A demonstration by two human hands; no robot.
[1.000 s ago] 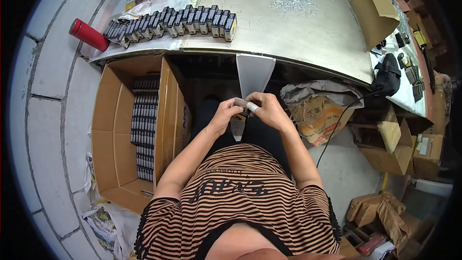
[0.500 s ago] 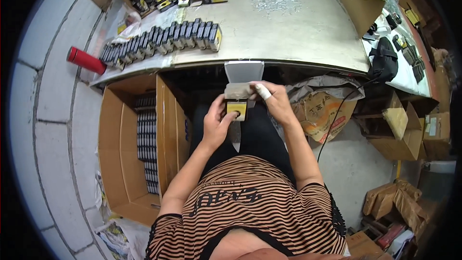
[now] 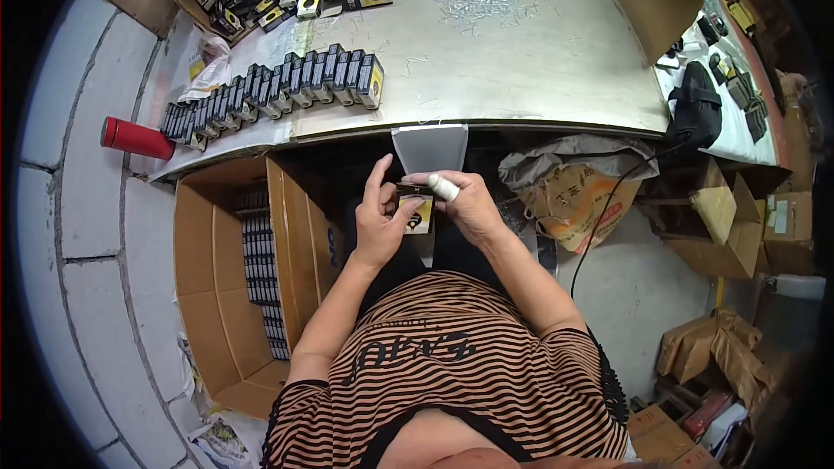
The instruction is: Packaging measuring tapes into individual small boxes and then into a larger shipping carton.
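A small yellow-and-black cardboard box (image 3: 419, 215) is held between my two hands above my lap. My left hand (image 3: 378, 230) grips it from the left, thumb across the front face and one finger pointing up. My right hand (image 3: 473, 207), with a white wrapping on one digit, closes on the box's upper right edge. The fingers partly cover the box top, which looks dark. Ahead on the table, a long row of similar small boxes (image 3: 369, 82) stands on edge.
A worktable (image 3: 556, 78) bears a heap of yellow-and-black boxes (image 3: 308, 0) and scattered thin clear pieces (image 3: 478, 0). A red flask (image 3: 137, 139) sits at the left. An open carton (image 3: 208, 269) below holds packed rows. At right are a brown sack (image 3: 578, 200) and a black cable (image 3: 599, 221).
A pale, translucent-looking piece above the box is no longer visible; the top now looks dark. My right hand has come down and left onto the box. The view has shifted slightly.
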